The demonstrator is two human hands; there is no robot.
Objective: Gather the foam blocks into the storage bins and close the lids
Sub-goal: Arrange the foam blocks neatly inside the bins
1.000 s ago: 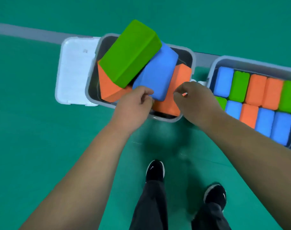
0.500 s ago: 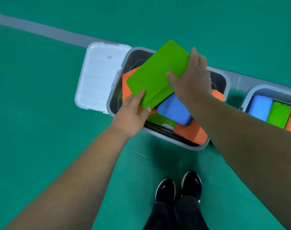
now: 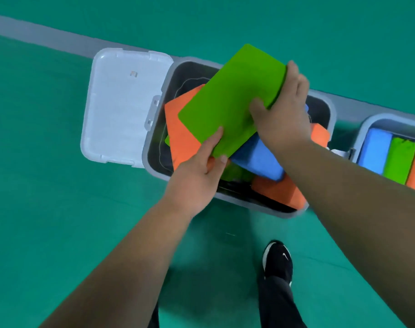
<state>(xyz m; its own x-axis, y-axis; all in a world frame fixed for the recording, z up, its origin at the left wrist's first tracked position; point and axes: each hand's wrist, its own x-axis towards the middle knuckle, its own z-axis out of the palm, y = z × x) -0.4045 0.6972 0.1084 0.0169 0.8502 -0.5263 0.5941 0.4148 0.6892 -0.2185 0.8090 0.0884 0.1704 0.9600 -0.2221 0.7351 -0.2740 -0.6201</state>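
A large green foam block lies flat on top of a pile in the grey storage bin. My left hand grips its near corner, thumb on top. My right hand grips its far right end, thumb on the top face. Under it sit an orange block at the left, a blue block and another orange block at the bin's near right. The bin's white lid lies open to its left.
A second grey bin at the right edge holds upright blue, green and orange blocks in a row. A grey line crosses the green floor behind the bins. My black shoe stands on the floor below the bin.
My hands left the bin's near edge and took hold of the green block, which turned from tilted to flat on the pile. Since half a second ago the grip barely changed.
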